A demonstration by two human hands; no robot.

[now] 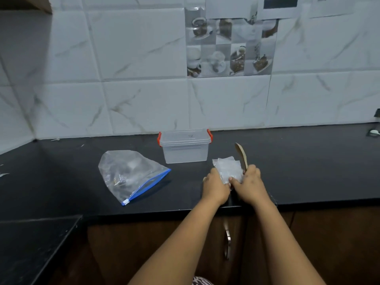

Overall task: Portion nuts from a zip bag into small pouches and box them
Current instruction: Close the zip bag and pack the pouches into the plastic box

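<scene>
A clear zip bag [128, 173] with a blue seal lies on the black counter [308, 161], left of centre, with dark nuts dimly visible inside. Behind it to the right stands a clear plastic box [185, 150] with red latches, its lid on. A small stack of clear pouches [227, 169] lies right of the box. My left hand [216, 187] and my right hand [247, 183] both pinch the near edge of the pouches. A wooden spoon [241, 155] sticks up past my right hand; its handle is hidden by the fingers.
A tiled wall rises right behind the counter. A small white object [373, 132] lies at the far right edge. Below the counter front are brown cabinet doors with a metal handle [227, 241]. A lower dark surface [37, 249] sits at bottom left.
</scene>
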